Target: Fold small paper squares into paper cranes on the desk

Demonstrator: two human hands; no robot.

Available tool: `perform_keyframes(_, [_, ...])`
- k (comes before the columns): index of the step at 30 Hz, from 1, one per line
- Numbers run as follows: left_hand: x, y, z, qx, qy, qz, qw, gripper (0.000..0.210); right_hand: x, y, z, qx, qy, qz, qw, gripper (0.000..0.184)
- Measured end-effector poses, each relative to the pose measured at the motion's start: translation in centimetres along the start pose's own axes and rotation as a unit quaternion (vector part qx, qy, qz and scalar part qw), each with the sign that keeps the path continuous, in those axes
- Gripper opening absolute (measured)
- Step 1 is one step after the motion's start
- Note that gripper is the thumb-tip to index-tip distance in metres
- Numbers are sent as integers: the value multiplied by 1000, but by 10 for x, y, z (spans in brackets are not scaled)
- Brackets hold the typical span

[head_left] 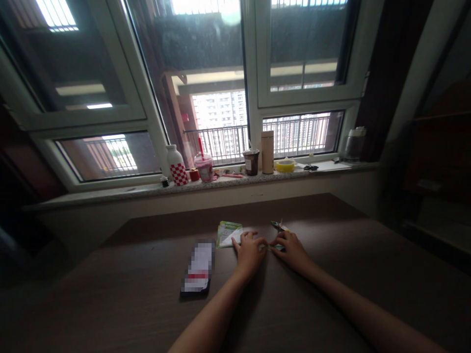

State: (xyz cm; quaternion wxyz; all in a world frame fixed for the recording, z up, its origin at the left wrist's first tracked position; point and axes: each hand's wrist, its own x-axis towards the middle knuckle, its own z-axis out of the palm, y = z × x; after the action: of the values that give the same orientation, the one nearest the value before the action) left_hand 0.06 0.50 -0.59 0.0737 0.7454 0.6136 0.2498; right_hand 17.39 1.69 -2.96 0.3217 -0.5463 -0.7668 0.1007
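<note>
My left hand (252, 252) lies palm down near the middle of the table. Its outer fingers are spread beside a small stack of green and white printed cards (228, 234), while thumb and forefinger come together on the right. Close by, my right hand (290, 250) has its fingertips bent down and pinched together. Between the two hands shows a small, thin green piece (270, 247), mostly covered by the fingers; its kind cannot be made out. Just beyond the right hand lies a small, multicoloured crumpled-looking thing (279, 226), too small to name.
A phone (198, 267) with a blurred screen lies left of my left forearm on the brown table (121, 274). Along the windowsill (228, 182) stand a checkered bottle (177, 166), a pink drink cup (204, 166), a dark drink cup (251, 162), a tan flask (268, 152) and yellow tape (285, 166).
</note>
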Motion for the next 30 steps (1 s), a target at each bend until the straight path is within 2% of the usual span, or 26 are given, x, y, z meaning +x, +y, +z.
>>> perform_keyframes(12, [3, 5, -1, 17, -26, -19, 999, 19, 4, 11, -1, 57, 0, 29, 998, 19])
perform_keyframes(30, [6, 3, -1, 2, -32, -25, 999, 15, 6, 6, 0, 34, 16, 51, 998, 16])
